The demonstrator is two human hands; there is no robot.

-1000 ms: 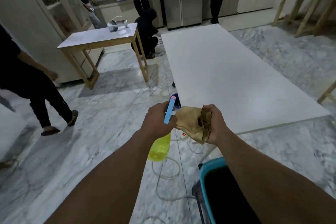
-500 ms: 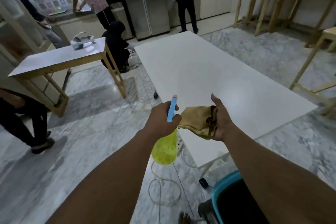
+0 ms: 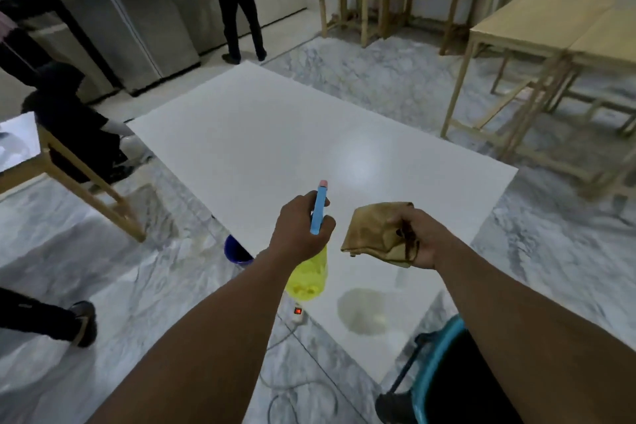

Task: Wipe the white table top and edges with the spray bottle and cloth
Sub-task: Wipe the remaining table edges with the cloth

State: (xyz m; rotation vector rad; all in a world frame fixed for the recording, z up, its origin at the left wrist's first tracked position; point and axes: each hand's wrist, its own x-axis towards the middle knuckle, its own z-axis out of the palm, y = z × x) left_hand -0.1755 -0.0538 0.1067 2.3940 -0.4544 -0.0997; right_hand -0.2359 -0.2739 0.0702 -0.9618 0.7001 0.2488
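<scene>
Spray bottle (image 3: pixel 308 280), yellow with a blue head, is clamped in the curled fingers of the left hand (image 3: pixel 301 234), while fingers of the right hand (image 3: pixel 418 239) pinch the bunched tan cloth (image 3: pixel 375 234). Both hang above the near end of the white bench (image 3: pixel 275 148).

Light reading dim, cool, falling from overhead. Soft glare patch glowing on white worktop (image 3: pixel 358 162) ahead of me. Dull yellowish blotch showing near its close corner: shadow or wet mark, I am not managing to tell. Whole frame looking soft, grainy. Wide lens bending wooden tables (image 3: pixel 537 17) at right edge.
</scene>
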